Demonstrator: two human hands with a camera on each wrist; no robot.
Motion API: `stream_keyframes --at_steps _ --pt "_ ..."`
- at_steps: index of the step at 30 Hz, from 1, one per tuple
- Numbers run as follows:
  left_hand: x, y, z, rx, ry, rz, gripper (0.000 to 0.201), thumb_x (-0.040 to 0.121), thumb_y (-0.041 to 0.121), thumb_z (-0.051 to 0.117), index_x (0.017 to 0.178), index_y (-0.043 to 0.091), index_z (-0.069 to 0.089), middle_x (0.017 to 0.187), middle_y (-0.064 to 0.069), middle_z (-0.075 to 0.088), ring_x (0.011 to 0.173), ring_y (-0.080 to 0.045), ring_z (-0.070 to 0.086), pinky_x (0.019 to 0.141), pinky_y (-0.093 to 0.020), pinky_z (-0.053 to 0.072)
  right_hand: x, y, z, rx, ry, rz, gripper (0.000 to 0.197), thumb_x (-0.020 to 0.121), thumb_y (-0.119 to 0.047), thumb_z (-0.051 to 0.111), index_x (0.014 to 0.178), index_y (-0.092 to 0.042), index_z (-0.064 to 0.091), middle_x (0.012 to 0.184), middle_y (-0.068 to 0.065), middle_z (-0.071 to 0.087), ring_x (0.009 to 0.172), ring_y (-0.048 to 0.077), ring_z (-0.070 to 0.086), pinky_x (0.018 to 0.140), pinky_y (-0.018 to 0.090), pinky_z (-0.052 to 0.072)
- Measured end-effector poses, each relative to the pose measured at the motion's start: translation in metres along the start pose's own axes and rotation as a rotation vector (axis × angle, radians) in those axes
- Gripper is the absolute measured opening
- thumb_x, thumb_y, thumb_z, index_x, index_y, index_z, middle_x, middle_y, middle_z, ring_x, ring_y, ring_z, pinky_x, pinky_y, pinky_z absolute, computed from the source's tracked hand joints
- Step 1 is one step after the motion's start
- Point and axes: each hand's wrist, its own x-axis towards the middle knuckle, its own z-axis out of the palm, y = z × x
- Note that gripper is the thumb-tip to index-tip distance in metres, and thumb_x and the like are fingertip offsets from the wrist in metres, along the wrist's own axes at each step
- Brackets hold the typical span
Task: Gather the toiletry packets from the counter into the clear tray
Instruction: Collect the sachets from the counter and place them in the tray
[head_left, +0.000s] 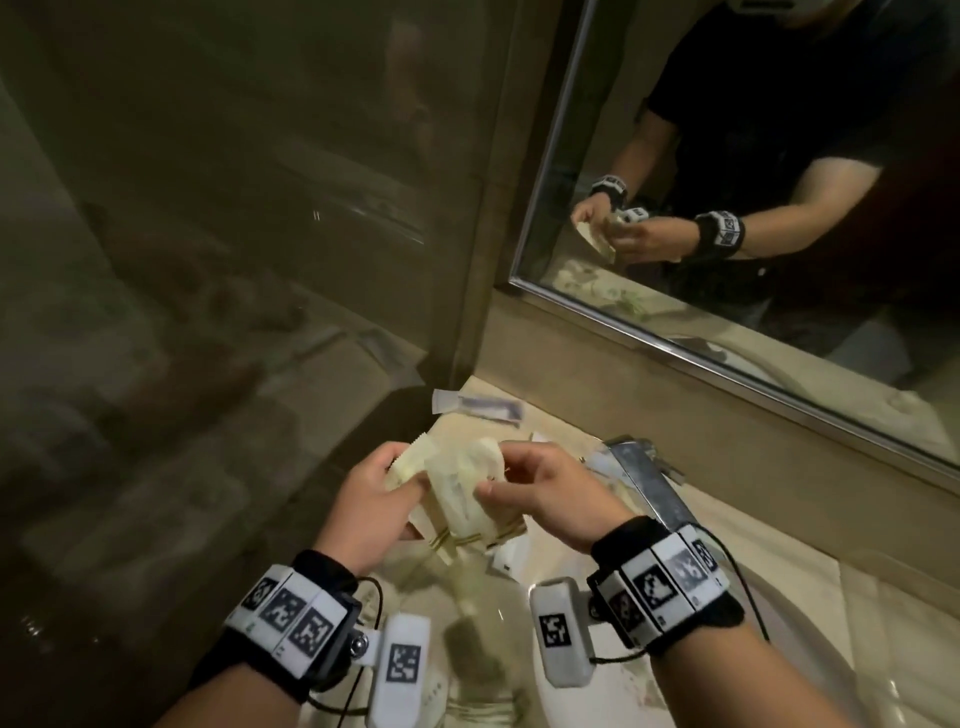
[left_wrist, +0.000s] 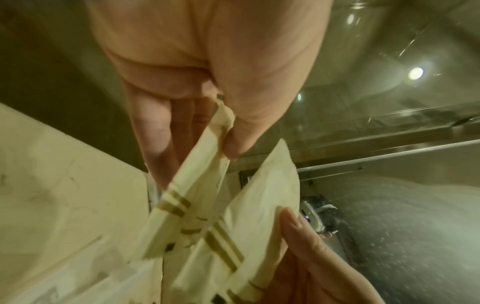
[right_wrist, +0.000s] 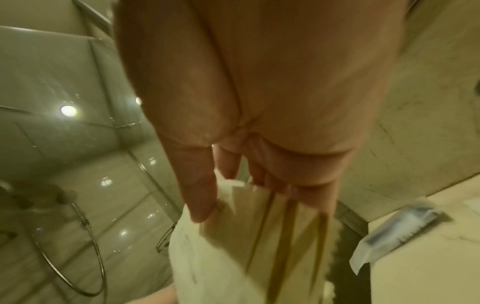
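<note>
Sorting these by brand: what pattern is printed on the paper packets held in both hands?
Cream paper packets with olive-gold stripes; clearest in the left wrist view.

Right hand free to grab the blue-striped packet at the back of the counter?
Probably not yet. The right hand and left hand both grip the cream packets. The way to the blue-striped packet on the counter looks open, but that grip is full.

mirror on wall above counter | faucet chrome, by basin | shower hose behind glass
</note>
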Motion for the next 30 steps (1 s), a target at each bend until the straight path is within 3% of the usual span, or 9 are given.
stream_keyframes --at_steps 5,9,14,16,18,20,23,26,30 --pt "-0.030 -0.008 0.012 -0.088 -0.079 0.001 0.014 0.098 0.024 0.053 0.106 0.019 0.062 0.091 -0.008 0.073 0.085 -0.027 0.073 0.067 -0.045 0.061 -0.036 0.016 0.009 -0.063 0.204 0.004 0.038 0.071 -0.008 0.082 0.099 -0.026 0.063 0.074 -0.005 0.058 0.071 0.016 0.054 0.078 0.044 0.053" --pt "-0.053 -0.007 0.024 -0.196 -0.157 0.009 0.019 0.099 0.025 0.048 0.100 0.014 0.063 0.085 -0.008 0.075 0.078 -0.023 0.074 0.060 -0.039 0.060 -0.055 0.031 0.019 -0.032 0.314 -0.026 0.031 0.068 -0.008 0.083 0.083 -0.026 0.062 0.073 -0.001 0.061 0.071 0.018 0.056 0.077 0.051 0.052" --pt "-0.068 -0.019 0.028 -0.090 -0.166 0.097 0.015 0.086 0.011 0.070 0.098 0.018 0.066 0.088 -0.005 0.076 0.077 -0.025 0.074 0.065 -0.045 0.062 -0.072 0.042 0.033 -0.199 0.413 -0.072 0.025 0.072 -0.019 0.082 0.089 -0.027 0.065 0.085 -0.015 0.056 0.077 0.007 0.052 0.065 0.020 0.045" --pt "-0.072 -0.025 0.025 -0.091 -0.148 0.107 0.014 0.085 0.011 0.070 0.097 0.019 0.068 0.090 -0.005 0.076 0.080 -0.025 0.074 0.070 -0.047 0.061 -0.077 0.050 0.035 -0.268 0.431 0.006 0.035 0.073 -0.032 0.080 0.103 -0.029 0.062 0.098 -0.018 0.056 0.086 0.006 0.053 0.068 0.016 0.042" --pt "-0.074 -0.033 0.020 -0.118 -0.126 0.106 0.014 0.085 0.010 0.070 0.097 0.018 0.068 0.090 -0.005 0.076 0.082 -0.024 0.074 0.071 -0.044 0.061 -0.080 0.058 0.039 -0.131 0.373 0.069 0.030 0.077 -0.030 0.078 0.102 -0.023 0.063 0.093 -0.014 0.066 0.085 0.006 0.061 0.069 0.018 0.045" --pt "-0.078 -0.040 0.014 -0.205 -0.105 0.054 0.020 0.082 0.010 0.072 0.100 0.014 0.067 0.091 -0.007 0.076 0.085 -0.026 0.074 0.070 -0.040 0.061 -0.082 0.065 0.050 0.104 0.294 0.076 0.013 0.081 -0.015 0.076 0.087 -0.012 0.064 0.072 -0.008 0.069 0.064 0.010 0.062 0.059 0.023 0.049" --pt "-0.085 -0.059 0.003 -0.532 -0.194 -0.167 0.059 0.066 0.025 0.087 0.115 0.005 0.062 0.105 -0.019 0.073 0.100 -0.036 0.069 0.084 -0.048 0.057 -0.085 0.074 0.070 0.268 0.269 0.068 0.011 0.081 -0.005 0.074 0.081 -0.006 0.062 0.068 0.000 0.066 0.056 0.014 0.059 0.054 0.027 0.049" --pt "-0.089 -0.078 -0.005 -0.666 -0.219 -0.320 0.053 0.075 0.017 0.073 0.124 0.003 0.057 0.117 -0.025 0.067 0.112 -0.043 0.062 0.102 -0.061 0.042 -0.080 0.085 0.086 0.280 0.265 0.094 0.014 0.080 -0.009 0.076 0.083 -0.005 0.063 0.073 0.007 0.064 0.060 0.018 0.059 0.054 0.028 0.050" --pt "-0.090 -0.087 -0.012 -0.774 -0.140 -0.351 0.053 0.076 0.017 0.065 0.127 0.008 0.056 0.121 -0.021 0.067 0.113 -0.037 0.064 0.091 -0.051 0.053 -0.072 0.091 0.100 0.302 0.257 0.097 0.013 0.078 -0.014 0.077 0.080 -0.011 0.065 0.077 0.010 0.063 0.063 0.019 0.057 0.056 0.029 0.049"
